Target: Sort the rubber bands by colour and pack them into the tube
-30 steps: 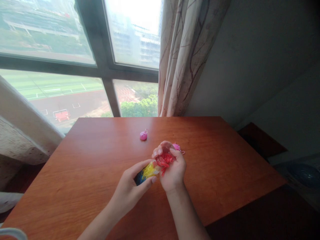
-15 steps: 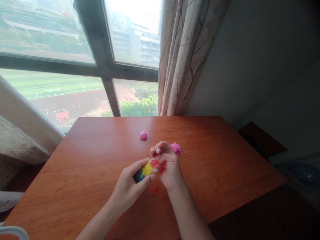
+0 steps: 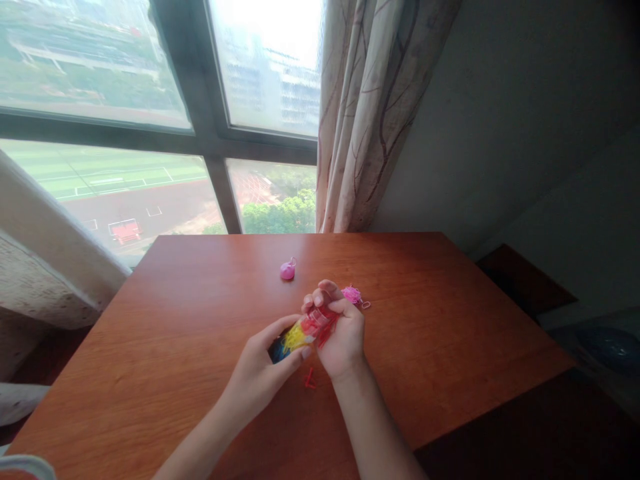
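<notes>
My left hand [image 3: 257, 363] is wrapped around a small clear container [image 3: 294, 339], tilted with its mouth toward my right hand. Layers of thin blue, yellow and red pieces show through its wall. My right hand [image 3: 343, 340] is cupped palm up at that mouth, fingers curled over, holding a clump of thin red pieces [image 3: 327, 328]. The exact kind of the pieces is too small to tell. A few more red pieces [image 3: 310, 379] lie on the table just below the hands.
On the brown wooden table [image 3: 200, 293], a round pink object with a loop [image 3: 287, 269] stands toward the back. A heap of thin pink pieces [image 3: 351, 295] lies behind my right hand, with a pale ring [image 3: 366, 305] beside it. Window and curtain [image 3: 370, 113] are beyond the far edge.
More red pieces now show in my right palm by the container's mouth. My right hand has shifted slightly rightward; my left hand and the container are nearly unmoved.
</notes>
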The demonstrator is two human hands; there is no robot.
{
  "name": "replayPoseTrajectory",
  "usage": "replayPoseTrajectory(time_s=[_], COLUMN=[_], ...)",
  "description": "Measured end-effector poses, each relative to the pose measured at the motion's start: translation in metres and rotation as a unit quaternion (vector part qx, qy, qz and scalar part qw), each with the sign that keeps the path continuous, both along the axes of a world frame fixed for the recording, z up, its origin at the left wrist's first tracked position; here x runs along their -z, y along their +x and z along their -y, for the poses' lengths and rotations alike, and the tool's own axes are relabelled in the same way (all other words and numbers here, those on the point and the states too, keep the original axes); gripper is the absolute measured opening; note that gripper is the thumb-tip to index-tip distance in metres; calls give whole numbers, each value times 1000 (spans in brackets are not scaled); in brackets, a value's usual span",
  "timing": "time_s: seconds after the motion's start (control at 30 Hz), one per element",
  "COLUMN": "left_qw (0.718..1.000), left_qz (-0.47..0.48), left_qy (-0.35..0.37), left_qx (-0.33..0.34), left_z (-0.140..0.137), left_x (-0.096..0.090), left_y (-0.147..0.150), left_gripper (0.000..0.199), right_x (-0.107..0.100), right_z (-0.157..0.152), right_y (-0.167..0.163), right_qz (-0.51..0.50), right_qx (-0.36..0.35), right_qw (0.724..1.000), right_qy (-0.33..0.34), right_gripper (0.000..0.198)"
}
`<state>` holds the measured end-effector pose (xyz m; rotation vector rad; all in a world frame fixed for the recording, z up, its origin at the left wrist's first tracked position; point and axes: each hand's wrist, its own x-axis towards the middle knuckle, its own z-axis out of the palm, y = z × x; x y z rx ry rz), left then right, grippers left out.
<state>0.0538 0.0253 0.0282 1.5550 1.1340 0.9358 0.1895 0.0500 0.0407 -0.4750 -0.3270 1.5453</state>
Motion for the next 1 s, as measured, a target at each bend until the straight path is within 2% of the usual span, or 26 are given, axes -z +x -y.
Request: replayPoseTrajectory(time_s=[0.13,0.3,0.47,0.6,0.83,1.0], left_qw=[1000,1000,1000,1000,999,999], left_qz=[-3,3,12,15,23,-5], left_qy=[2,-4,-12,-14,-12,-4], left_qx=[-5,0,6,2,27,36], left_z=[0,-1,-1,-1,0,2], left_x=[-2,-2,-1,-3,-6,-7], left_y=[1,1,-1,-1,-1,-2], left_gripper=[38,38,40,39,40,40], right_x=[6,7,12,20,14,3], right_z=[-2,-3,-5,-8,-10,-14], right_y=[-3,-1,5,6,21,35], right_qz=[43,23,-93,-110,-131,-126], right_qx=[6,-11,18,44,50,47], right_qw=[999,999,993,988,986,990], right_qy=[24,26,-64,-102,-94,-49], right_gripper=[39,35,14,9,9,6])
